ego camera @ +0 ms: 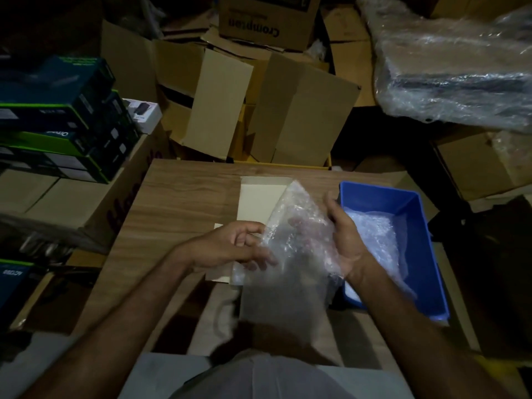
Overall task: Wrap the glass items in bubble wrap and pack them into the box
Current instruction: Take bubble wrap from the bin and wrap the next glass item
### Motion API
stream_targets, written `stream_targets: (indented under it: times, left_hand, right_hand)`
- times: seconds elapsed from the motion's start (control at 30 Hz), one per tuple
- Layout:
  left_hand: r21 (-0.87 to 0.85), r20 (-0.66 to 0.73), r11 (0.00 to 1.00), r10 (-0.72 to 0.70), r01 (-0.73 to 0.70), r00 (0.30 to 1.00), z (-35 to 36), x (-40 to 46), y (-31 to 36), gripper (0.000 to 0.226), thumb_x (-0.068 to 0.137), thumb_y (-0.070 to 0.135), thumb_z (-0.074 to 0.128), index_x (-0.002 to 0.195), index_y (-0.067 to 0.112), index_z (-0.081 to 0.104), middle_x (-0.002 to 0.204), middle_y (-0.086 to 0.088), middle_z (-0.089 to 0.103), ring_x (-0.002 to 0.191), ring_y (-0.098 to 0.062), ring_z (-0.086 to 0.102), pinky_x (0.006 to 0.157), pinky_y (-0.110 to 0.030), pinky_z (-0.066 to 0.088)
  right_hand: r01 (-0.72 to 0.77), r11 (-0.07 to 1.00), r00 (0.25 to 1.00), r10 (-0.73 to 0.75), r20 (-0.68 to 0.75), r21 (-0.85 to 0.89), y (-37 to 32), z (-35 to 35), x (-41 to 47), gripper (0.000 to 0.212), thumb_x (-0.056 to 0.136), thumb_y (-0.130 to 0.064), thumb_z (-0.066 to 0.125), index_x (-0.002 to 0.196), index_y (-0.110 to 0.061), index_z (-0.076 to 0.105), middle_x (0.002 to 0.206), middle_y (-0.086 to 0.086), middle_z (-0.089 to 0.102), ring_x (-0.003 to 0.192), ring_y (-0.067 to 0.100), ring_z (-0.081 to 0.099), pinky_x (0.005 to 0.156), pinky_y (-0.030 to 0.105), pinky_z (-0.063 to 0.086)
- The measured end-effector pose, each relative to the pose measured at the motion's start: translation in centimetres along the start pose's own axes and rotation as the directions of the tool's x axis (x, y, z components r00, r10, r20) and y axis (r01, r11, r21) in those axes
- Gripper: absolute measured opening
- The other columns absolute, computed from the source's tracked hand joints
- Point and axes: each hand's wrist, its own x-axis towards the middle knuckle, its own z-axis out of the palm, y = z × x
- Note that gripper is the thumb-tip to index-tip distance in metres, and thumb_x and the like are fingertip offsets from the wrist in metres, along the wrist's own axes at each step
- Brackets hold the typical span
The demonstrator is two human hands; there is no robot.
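- The person holds a sheet of bubble wrap above the wooden bench, in front of the body.
- The left hand takes the left edge of the sheet; its fingers are curled around the wrap.
- The right hand supports the right side, with the fingers behind the plastic and the thumb at the edge, so it grips the wrap too.
- If a glass item is inside the wrap, I cannot tell; the plastic is blurred.
- Under the hands lies a flat pale cardboard box on the bench.
- Just to the right stands a blue plastic bin with more bubble wrap inside.
- Brown cartons are piled behind the bench, and dark product boxes are stacked at the left.
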Motion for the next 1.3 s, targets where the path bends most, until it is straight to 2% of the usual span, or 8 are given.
stream_targets:
  times: [0.17,0.3,0.43,0.57,0.8,0.83,1.03,1.3]
  left_hand:
    - [-0.186,-0.375,0.976,0.031,-0.108,0.926,1.4,-0.1,-3.3,0.038,0.087,0.000,0.069,0.121,0.001,0.053,0.099,-0.016,0.077,0.086,-0.017,0.073,0.077,-0.022,0.057]
    - [-0.187,-0.562,0.971,0.018,-0.149,0.827,2.8,-0.8,-4.6,0.057,0.087,-0.001,0.072,0.136,0.013,0.047,0.112,-0.024,0.072,0.108,-0.032,0.071,0.083,-0.032,0.060]
    - [-0.123,-0.643,0.978,0.050,-0.168,0.764,3.3,-1.5,-4.7,0.078,0.090,0.002,0.071,0.149,0.039,0.036,0.107,0.005,0.066,0.094,0.004,0.070,0.077,-0.021,0.059]
    - [-0.031,-0.513,0.995,0.062,-0.090,0.856,2.2,-2.0,-5.6,0.066,0.077,0.014,0.085,0.137,0.027,0.061,0.084,0.008,0.066,0.078,-0.001,0.060,0.090,-0.028,0.054]
    - [0.425,-0.506,0.900,0.147,0.097,0.850,1.4,-2.0,-4.8,0.021,0.075,0.036,0.086,0.093,0.028,0.078,0.099,0.004,0.068,0.091,-0.007,0.065,0.080,-0.034,0.058]
    - [0.480,-0.500,0.872,0.186,0.092,0.846,1.2,-2.1,-4.6,0.016,0.079,0.037,0.082,0.089,0.026,0.076,0.100,0.004,0.064,0.091,-0.004,0.061,0.078,-0.029,0.054]
    - [-0.032,-0.321,0.996,0.066,-0.080,0.945,1.8,-2.6,-3.4,0.032,0.096,0.014,0.064,0.127,0.009,0.062,0.118,-0.017,0.072,0.109,-0.027,0.069,0.095,-0.042,0.055]
    - [-0.288,-0.360,0.957,-0.078,-0.031,0.930,2.0,-1.6,-5.7,0.040,0.103,0.013,0.053,0.140,0.025,0.054,0.129,-0.020,0.066,0.116,-0.038,0.064,0.098,-0.056,0.049]
  right_hand:
    - [-0.087,0.947,0.994,0.063,0.086,0.310,5.8,-4.0,-0.7,0.107,0.072,-0.077,0.072,0.148,-0.006,0.048,0.151,0.026,0.045,0.141,0.043,0.044,0.124,0.055,0.022]
    - [-0.021,0.999,0.997,0.018,-0.079,-0.028,7.6,-4.5,0.3,0.094,0.062,-0.040,0.095,0.141,-0.007,0.057,0.131,0.023,0.065,0.117,0.036,0.066,0.100,0.044,0.051]
    - [0.104,0.902,0.936,-0.231,-0.266,-0.418,7.1,-3.7,1.1,0.098,0.062,-0.016,0.095,0.146,-0.021,0.045,0.126,0.016,0.065,0.104,0.032,0.070,0.076,0.036,0.060]
    - [0.307,0.675,0.899,-0.438,-0.029,-0.671,7.1,-3.9,0.4,0.119,0.075,0.004,0.084,0.161,-0.033,0.010,0.119,0.023,0.066,0.099,0.036,0.071,0.086,0.042,0.062]
    - [0.196,0.221,0.939,-0.322,0.119,-0.955,5.8,-2.6,0.3,0.005,0.086,-0.021,0.079,0.085,-0.019,0.075,0.082,-0.001,0.073,0.073,0.011,0.069,0.069,0.041,0.059]
    - [0.205,0.213,0.937,-0.326,0.129,-0.955,5.5,-2.5,0.3,0.022,0.089,-0.024,0.076,0.070,-0.015,0.069,0.069,-0.001,0.066,0.063,0.013,0.063,0.059,0.040,0.054]
    - [0.111,0.787,0.985,-0.168,-0.038,-0.608,4.6,-2.1,-0.6,0.029,0.096,-0.026,0.069,0.122,-0.015,0.067,0.118,0.006,0.070,0.100,0.021,0.073,0.070,0.037,0.061]
    - [0.124,0.905,0.990,-0.140,-0.009,-0.408,7.1,-4.1,0.1,0.042,0.095,-0.015,0.068,0.135,-0.019,0.056,0.135,0.015,0.061,0.120,0.037,0.064,0.095,0.065,0.052]
